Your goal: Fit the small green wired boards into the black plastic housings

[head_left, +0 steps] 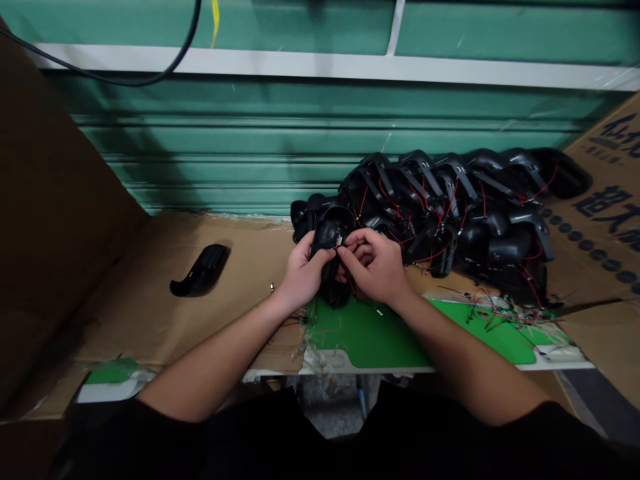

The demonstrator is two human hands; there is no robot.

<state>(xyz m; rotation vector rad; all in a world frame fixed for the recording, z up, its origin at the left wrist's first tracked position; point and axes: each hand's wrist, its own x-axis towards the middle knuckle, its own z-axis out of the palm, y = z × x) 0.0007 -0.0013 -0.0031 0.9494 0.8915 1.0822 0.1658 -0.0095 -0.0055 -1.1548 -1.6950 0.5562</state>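
Between my hands is a black plastic housing (329,233), curved and hollow, held over the green and cardboard work surface. My left hand (304,270) grips its left side, thumb laid across the inside. My right hand (374,263) is closed, with thumb and index finger pinched at a small light part and a thin red wire on the housing. What exactly sits between those fingertips is too small to make out. Just behind and to the right, a pile of similar black housings (450,193) trails red wires.
A single black shell (201,270) lies on cardboard (135,293) at the left. Loose wires with small parts (515,313) are heaped on the green board (390,340) at the right. Cardboard walls stand on both sides, a green shutter (240,140) behind. A black cable (165,70) hangs upper left.
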